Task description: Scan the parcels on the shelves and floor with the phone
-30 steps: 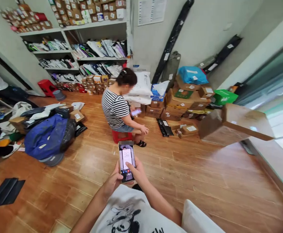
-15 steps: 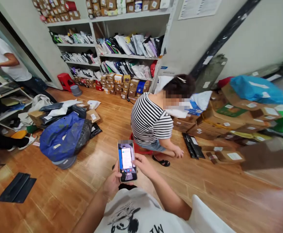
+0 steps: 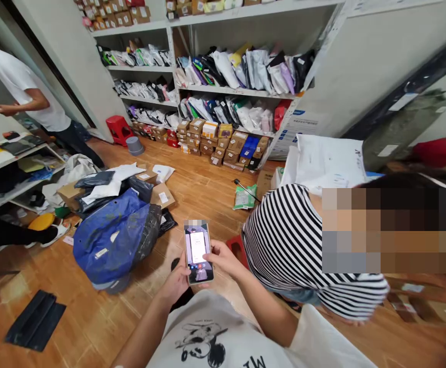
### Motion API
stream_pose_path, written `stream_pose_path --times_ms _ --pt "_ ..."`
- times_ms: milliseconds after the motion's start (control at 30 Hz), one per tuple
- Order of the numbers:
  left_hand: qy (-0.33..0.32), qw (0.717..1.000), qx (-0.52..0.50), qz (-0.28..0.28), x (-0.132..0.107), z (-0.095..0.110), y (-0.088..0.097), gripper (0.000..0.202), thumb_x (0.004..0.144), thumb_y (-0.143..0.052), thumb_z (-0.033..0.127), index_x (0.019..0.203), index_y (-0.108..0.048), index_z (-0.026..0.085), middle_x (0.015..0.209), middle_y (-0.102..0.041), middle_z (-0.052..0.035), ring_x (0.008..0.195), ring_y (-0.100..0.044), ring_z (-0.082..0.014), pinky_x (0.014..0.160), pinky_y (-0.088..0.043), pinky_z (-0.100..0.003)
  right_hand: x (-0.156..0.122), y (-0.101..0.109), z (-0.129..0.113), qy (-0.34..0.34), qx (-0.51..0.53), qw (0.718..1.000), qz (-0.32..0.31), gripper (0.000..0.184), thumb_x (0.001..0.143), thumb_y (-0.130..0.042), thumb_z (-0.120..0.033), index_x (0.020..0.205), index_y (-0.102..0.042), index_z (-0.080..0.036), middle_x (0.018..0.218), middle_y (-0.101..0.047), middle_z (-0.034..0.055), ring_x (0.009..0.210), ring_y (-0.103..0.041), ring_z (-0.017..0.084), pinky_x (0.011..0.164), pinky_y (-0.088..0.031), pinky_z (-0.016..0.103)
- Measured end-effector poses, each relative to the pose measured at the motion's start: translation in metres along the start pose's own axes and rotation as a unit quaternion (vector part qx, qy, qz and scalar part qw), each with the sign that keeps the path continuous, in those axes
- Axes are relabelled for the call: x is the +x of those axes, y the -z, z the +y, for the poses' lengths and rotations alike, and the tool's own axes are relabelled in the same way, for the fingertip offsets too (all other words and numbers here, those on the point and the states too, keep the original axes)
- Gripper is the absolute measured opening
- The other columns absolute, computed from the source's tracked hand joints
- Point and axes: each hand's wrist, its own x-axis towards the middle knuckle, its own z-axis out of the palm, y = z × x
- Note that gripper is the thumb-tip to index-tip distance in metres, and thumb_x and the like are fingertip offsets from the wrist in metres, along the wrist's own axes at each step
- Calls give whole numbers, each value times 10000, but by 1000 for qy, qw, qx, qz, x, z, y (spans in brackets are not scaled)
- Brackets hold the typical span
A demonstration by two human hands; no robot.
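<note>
A smartphone [image 3: 197,245] is held upright in front of my body, its lit screen showing a white panel and a row of small icons below. My left hand [image 3: 177,281] wraps around its lower left side, the thumb along the edge. At the right side my right hand [image 3: 225,259] grips the phone, with its thumb over the lower part of the screen. Those right-hand fingers behind the phone are partly hidden. The words on the screen are too small to read.
Close on my right, a person in a striped shirt [image 3: 287,230] bends over by a red stool [image 3: 238,250]. A blue sack [image 3: 110,230] with parcels lies left, near a flat black package [image 3: 34,319]. Parcel shelves [image 3: 230,91] stand behind. Another person [image 3: 34,97] stands far left.
The view has moved forward and tilted. The striped-shirt person appears larger and further right, bent lower. A green packet on the floor has come into sight. Both hands remain on the phone.
</note>
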Motion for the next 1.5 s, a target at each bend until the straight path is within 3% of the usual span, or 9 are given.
stream_pose_path --times_ms 100,267,400,533,733,900,1300,1400,1500 --pt "6 1000 16 -15 40 43 29 798 774 -506 138 1486 -233 372 1390 -487 -48 1098 -563 -259 779 -554 -381 64 -7 -3 -4 -3 1000 26 261 631 -748 -395 718 -669 -162 665 -656 1 610 -558 160 619 -440 292" --pt "35 997 45 -51 109 125 71 832 749 -527 167 1496 -211 355 1409 -474 -68 1119 -557 -272 780 -545 -387 165 -26 -12 15 29 989 145 486 844 -461 -604 731 -652 -172 654 -642 19 639 -569 179 653 -445 312" --pt "88 992 77 -55 158 186 88 846 720 -534 175 1491 -227 341 1418 -465 -68 1116 -562 -288 757 -555 -401 220 -43 -22 46 39 972 228 354 726 -683 -462 937 -637 -181 842 -675 30 768 -602 207 710 -472 318" --pt "131 984 87 -83 203 223 93 849 702 -539 184 1479 -238 348 1442 -446 -69 1170 -539 -325 733 -569 -412 258 -40 -30 72 41 952 296 308 721 -657 -323 992 -627 -180 904 -687 41 817 -616 222 763 -480 341" --pt "161 975 64 -137 270 238 100 736 726 -510 183 1426 -339 338 1319 -556 -73 1054 -609 -284 733 -571 -431 299 1 -37 55 70 939 333 285 695 -581 -270 959 -655 -191 866 -693 24 786 -594 217 733 -466 324" --pt "174 973 52 -143 330 245 97 767 759 -485 174 1467 -254 357 1334 -543 -72 1086 -591 -298 759 -565 -487 334 49 -40 87 107 940 312 331 790 -439 -312 984 -675 -183 943 -699 48 868 -598 232 773 -466 330" --pt "160 979 56 -118 483 273 30 841 779 -508 158 1507 -145 370 1360 -525 -56 1146 -559 -270 793 -553 -403 419 191 -109 94 39 956 276 247 766 -485 -291 929 -647 -200 861 -661 29 820 -574 217 755 -449 325" --pt "150 980 55 -115 506 277 16 867 766 -522 168 1512 -131 371 1353 -531 -63 1117 -575 -269 808 -541 -402 436 214 -121 84 47 960 264 245 755 -482 -290 907 -647 -194 818 -657 26 765 -570 209 698 -458 319" --pt "141 982 62 -110 523 278 9 887 749 -547 167 1506 -144 394 1381 -508 -54 1116 -578 -261 863 -517 -412 452 227 -125 64 25 961 268 240 687 -630 -309 902 -617 -202 811 -659 17 729 -578 199 677 -472 317"
